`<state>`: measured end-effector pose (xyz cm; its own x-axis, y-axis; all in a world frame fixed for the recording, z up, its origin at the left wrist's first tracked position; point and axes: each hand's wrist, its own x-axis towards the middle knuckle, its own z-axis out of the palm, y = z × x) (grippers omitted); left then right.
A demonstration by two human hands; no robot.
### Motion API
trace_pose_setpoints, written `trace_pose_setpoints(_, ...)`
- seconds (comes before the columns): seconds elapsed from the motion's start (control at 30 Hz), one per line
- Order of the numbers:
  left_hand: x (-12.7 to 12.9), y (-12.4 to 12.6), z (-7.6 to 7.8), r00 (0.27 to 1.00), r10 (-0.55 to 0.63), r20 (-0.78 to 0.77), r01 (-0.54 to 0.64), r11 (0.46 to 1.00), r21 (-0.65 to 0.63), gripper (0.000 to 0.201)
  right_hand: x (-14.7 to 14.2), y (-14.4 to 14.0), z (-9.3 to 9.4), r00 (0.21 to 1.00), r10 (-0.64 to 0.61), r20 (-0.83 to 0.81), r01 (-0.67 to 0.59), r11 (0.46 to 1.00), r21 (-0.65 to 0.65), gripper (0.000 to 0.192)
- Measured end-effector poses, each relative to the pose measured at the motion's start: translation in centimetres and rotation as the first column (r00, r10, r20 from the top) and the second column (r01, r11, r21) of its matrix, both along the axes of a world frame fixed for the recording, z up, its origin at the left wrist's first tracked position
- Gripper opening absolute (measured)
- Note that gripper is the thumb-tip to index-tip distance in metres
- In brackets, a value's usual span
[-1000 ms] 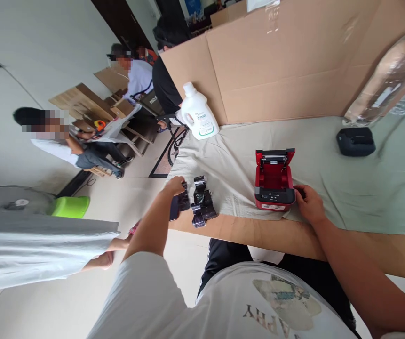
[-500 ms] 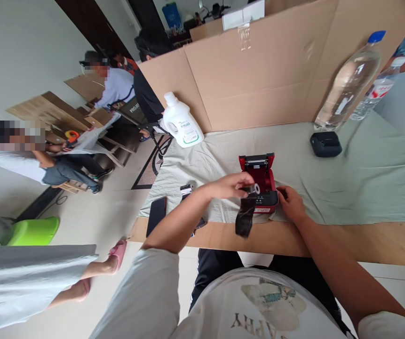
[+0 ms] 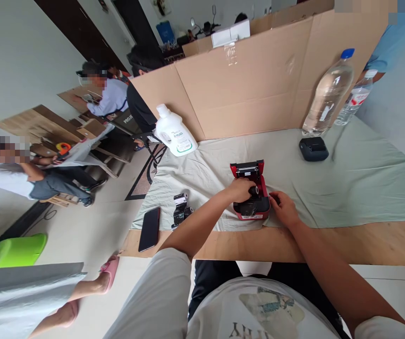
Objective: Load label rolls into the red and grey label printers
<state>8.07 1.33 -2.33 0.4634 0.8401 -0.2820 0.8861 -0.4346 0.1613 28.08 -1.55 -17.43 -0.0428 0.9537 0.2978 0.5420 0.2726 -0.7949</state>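
Observation:
A small red and black label printer [image 3: 251,215] stands near the table's front edge with its lid [image 3: 247,168] raised. My left hand [image 3: 242,189] reaches into its compartment from the left. Closed around a roll of black film [image 3: 254,190], it keeps the roll inside the printer; the film's loose end lies over the front. Most of my left fingertips are hidden. At the printer's right side is my right hand [image 3: 285,206], fingers bent and apart, fingertips by the wall. Whether they touch it I cannot tell.
Left of the printer lie loose black film rolls [image 3: 180,207] and a phone [image 3: 149,229]. Behind are a white jug [image 3: 177,134], a black device [image 3: 314,149], a large bottle [image 3: 329,96], a smaller bottle [image 3: 354,101] and a cardboard screen [image 3: 244,89]. People sit at left.
My left hand has lowered the black film roll from above the printer into its compartment. The hanging film now rests across the front. My right hand stays at the right side; the view has shifted.

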Motion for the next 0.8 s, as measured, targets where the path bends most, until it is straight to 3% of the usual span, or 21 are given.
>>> trace_pose_setpoints(0.1,-0.2,0.2,-0.1,0.999,-0.007,0.037,0.007,1.0,0.018,0.048,-0.1,0.1,-0.1,1.0,-0.003,-0.003,0.003,1.0,-0.008,0.039)
trace_pose_setpoints(0.3,1.0,0.5,-0.7,0.992,0.047,-0.113,-0.052,0.998,-0.04,0.033,0.0,0.1,-0.2,1.0,-0.026,-0.007,0.026,1.0,0.012,0.042)
trace_pose_setpoints(0.37,1.4,0.5,-0.8,0.988,0.076,-0.133,-0.079,0.997,-0.02,0.031,-0.1,-0.5,0.7,0.997,-0.063,-0.038,0.066,0.994,0.087,0.04)
trace_pose_setpoints(0.47,1.4,0.5,-1.0,0.99,0.083,-0.113,-0.085,0.996,-0.006,0.029,-0.7,-1.9,3.4,0.999,-0.04,-0.018,0.044,0.937,0.348,0.039)
trace_pose_setpoints(0.53,1.1,0.2,-1.1,0.995,0.091,-0.029,-0.09,0.996,0.01,0.029,-1.5,-3.1,5.4,0.987,0.086,0.132,-0.14,0.859,0.492,0.048)
trace_pose_setpoints(0.63,0.0,-0.6,-1.2,0.969,0.106,0.223,-0.121,0.991,0.055,0.03,-2.7,-4.7,7.1,0.908,0.195,0.371,-0.376,0.769,0.517,0.048)
trace_pose_setpoints(0.73,-1.4,-1.2,-1.0,0.841,0.092,0.534,-0.245,0.943,0.224,0.032,-3.3,-5.7,7.1,0.905,0.126,0.407,-0.35,0.765,0.541,0.03)
trace_pose_setpoints(0.8,-2.3,-1.0,-1.0,0.754,0.041,0.656,-0.374,0.847,0.377,0.03,-3.5,-6.0,6.7,0.916,0.085,0.393,-0.313,0.764,0.565,0.024)
